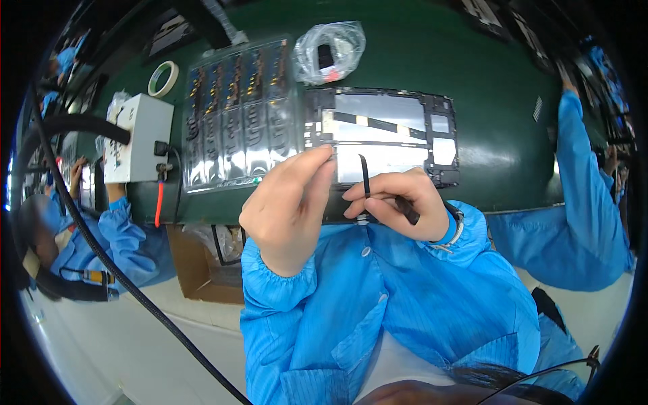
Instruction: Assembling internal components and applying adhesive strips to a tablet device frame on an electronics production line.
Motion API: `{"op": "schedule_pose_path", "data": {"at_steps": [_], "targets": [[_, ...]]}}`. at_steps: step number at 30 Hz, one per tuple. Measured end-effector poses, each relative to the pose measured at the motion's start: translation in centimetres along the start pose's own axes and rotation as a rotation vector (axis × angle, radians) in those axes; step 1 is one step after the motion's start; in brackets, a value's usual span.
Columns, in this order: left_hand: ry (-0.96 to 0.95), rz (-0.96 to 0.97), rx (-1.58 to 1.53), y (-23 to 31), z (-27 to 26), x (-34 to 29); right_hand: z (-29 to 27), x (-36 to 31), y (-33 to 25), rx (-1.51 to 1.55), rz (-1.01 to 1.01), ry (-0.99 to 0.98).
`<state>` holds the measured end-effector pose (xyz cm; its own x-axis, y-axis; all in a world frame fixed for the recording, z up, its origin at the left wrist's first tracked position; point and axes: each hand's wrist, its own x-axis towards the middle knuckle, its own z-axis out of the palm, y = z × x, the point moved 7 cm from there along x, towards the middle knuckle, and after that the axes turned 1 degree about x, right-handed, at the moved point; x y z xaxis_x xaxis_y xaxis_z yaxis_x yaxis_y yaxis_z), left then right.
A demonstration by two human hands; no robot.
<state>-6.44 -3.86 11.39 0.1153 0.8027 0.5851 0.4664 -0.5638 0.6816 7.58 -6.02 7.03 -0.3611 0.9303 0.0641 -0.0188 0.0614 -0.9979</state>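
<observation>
My left hand [287,202] is raised over the near left part of an opened tablet-like device [442,158]. Its thumb and forefinger are pinched together, and whatever lies between the tips is too small to make out. My right hand [405,199] is closed around a thin black tool with a bent tip [365,175], which points up and away over the device's near edge. A thicker black piece [407,210] shows between the palm and fingers of this hand; whether it belongs to the same tool I cannot tell. Silvery panels and black strips line the device's inside.
Left of the device lies a clear plastic tray [194,172] of small dark parts with cables. Beyond it are a clear bag [351,37] and a tape roll [163,79]. A white box [145,142] with cords stands left. A cardboard box [196,270] sits below the table edge. Co-workers flank me.
</observation>
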Motion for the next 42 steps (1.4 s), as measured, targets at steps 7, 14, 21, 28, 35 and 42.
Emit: {"op": "schedule_pose_path", "data": {"at_steps": [7,14,21,28,35,42], "targets": [[-0.072,0.131,-0.073,1.8,1.8,0.7,-2.9,0.3,-3.3,-0.27,-0.306,0.3],[0.178,0.097,-0.207,2.0,1.8,0.4,-2.4,-0.2,-3.9,-0.253,-0.506,0.447],[0.206,0.155,-0.216,2.2,2.0,0.7,-1.9,-0.3,-5.1,-0.435,-0.604,0.552],[0.209,0.146,-0.184,1.4,1.2,0.6,-1.1,-0.1,-5.3,-0.497,-0.547,0.479],[0.199,0.186,0.383,-6.0,-5.8,-1.1,-5.3,-2.1,-3.5,-0.54,-0.412,0.574],[-0.139,0.359,0.806,-9.7,-3.9,-4.0,-7.8,-2.1,-3.9,-0.594,-0.423,0.614]]}}
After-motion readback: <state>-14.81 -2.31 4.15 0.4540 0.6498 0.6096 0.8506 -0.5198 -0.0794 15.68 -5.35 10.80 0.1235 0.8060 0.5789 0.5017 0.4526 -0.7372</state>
